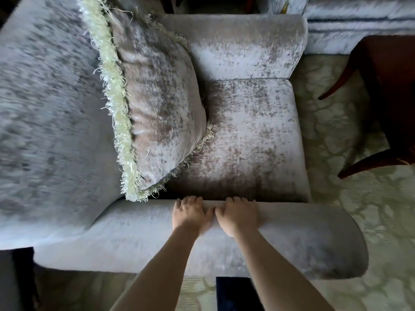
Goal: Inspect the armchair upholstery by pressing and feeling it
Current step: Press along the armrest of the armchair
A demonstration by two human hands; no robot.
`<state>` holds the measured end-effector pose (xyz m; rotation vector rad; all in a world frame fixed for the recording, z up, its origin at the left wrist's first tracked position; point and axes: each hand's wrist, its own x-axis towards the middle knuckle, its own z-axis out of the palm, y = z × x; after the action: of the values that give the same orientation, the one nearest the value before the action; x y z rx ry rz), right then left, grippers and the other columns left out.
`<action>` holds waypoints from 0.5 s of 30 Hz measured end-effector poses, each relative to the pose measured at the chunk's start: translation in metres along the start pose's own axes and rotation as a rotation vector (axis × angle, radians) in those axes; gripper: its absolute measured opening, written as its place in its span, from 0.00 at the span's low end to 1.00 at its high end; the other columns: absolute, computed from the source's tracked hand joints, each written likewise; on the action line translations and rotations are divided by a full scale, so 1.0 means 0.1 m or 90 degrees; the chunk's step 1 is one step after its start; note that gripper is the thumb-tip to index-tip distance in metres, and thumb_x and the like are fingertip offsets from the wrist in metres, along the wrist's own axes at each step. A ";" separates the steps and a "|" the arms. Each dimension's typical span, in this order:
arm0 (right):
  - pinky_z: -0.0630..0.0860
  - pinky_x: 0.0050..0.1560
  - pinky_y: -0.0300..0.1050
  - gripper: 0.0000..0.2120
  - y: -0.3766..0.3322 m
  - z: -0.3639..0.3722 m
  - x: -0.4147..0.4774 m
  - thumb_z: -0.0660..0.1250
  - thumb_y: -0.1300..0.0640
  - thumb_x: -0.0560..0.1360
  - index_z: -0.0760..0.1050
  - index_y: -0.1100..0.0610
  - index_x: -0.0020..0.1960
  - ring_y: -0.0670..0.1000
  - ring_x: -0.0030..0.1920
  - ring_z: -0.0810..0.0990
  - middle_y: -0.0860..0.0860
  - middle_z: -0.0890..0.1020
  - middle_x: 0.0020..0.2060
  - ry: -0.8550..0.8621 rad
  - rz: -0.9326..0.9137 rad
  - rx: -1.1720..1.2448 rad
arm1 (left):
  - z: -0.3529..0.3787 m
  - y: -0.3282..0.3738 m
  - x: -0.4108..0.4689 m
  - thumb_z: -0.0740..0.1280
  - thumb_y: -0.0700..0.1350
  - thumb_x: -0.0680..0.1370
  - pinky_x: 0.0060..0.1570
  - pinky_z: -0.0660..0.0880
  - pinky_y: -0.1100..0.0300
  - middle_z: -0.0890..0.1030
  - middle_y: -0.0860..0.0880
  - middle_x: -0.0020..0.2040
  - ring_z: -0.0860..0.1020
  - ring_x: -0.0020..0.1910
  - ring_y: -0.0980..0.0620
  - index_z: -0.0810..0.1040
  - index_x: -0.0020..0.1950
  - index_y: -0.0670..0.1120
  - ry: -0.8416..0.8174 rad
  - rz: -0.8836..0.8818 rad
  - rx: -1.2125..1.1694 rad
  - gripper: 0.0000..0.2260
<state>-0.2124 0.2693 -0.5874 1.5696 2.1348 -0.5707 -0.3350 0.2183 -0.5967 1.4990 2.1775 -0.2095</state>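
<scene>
A grey-lilac velvet armchair point(253, 135) fills the view from above, its backrest at the left and its seat cushion in the middle. Its near armrest point(303, 239) runs across the lower part of the view. My left hand point(190, 215) and my right hand point(239, 216) lie side by side on top of that armrest, palms down. Their fingers bend over the armrest's inner edge toward the seat, with the fingertips hidden. A matching throw pillow point(161, 108) with a pale fringe leans against the backrest.
The far armrest point(242, 46) lies across the top. A dark wooden chair or table leg point(368, 108) stands on the patterned pale carpet point(336, 131) at the right. More pale upholstery point(359, 23) shows at the top right.
</scene>
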 end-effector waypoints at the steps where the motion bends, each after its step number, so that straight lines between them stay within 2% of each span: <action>1: 0.61 0.65 0.58 0.26 -0.12 0.03 -0.02 0.49 0.40 0.74 0.74 0.55 0.59 0.57 0.59 0.73 0.55 0.78 0.58 0.018 -0.007 0.009 | 0.02 -0.16 -0.03 0.51 0.60 0.76 0.69 0.56 0.51 0.73 0.48 0.66 0.67 0.67 0.48 0.71 0.66 0.48 0.010 -0.011 0.008 0.25; 4: 0.59 0.67 0.60 0.28 -0.47 0.07 0.00 0.49 0.38 0.74 0.74 0.56 0.60 0.58 0.61 0.72 0.56 0.77 0.59 0.012 -0.022 0.019 | -0.01 -0.59 -0.07 0.52 0.63 0.76 0.69 0.54 0.53 0.69 0.48 0.70 0.63 0.70 0.49 0.67 0.70 0.49 0.021 -0.022 0.027 0.28; 7: 0.59 0.66 0.60 0.26 -0.77 0.13 0.03 0.49 0.41 0.75 0.73 0.57 0.59 0.59 0.58 0.73 0.57 0.78 0.57 0.009 -0.060 0.013 | -0.10 -0.80 0.03 0.53 0.60 0.76 0.64 0.61 0.53 0.74 0.48 0.65 0.69 0.65 0.48 0.72 0.64 0.49 -0.009 -0.066 0.036 0.24; 10: 0.60 0.65 0.61 0.24 -0.97 0.16 0.12 0.48 0.44 0.76 0.73 0.56 0.59 0.59 0.57 0.73 0.56 0.78 0.57 -0.023 -0.037 0.008 | -0.15 -0.80 0.12 0.50 0.57 0.77 0.56 0.66 0.53 0.77 0.48 0.57 0.74 0.57 0.47 0.75 0.56 0.49 -0.048 -0.079 0.058 0.20; 13: 0.62 0.62 0.59 0.22 -1.17 0.10 0.26 0.46 0.46 0.78 0.72 0.55 0.60 0.58 0.58 0.73 0.56 0.77 0.58 -0.094 -0.039 0.021 | -0.22 -0.88 0.27 0.48 0.58 0.79 0.51 0.70 0.55 0.78 0.47 0.57 0.77 0.55 0.46 0.76 0.56 0.49 -0.109 -0.109 0.016 0.22; 15: 0.64 0.58 0.57 0.21 -1.22 0.11 0.29 0.47 0.47 0.77 0.73 0.55 0.58 0.58 0.55 0.75 0.55 0.78 0.55 -0.097 -0.051 0.015 | -0.25 -0.96 0.33 0.47 0.59 0.79 0.51 0.71 0.54 0.78 0.46 0.59 0.76 0.57 0.46 0.76 0.59 0.49 -0.164 -0.125 0.006 0.23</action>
<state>-0.3361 0.2521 -0.6034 1.4103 2.0903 -0.7195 -0.4390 0.2185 -0.6045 1.1882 2.1126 -0.4537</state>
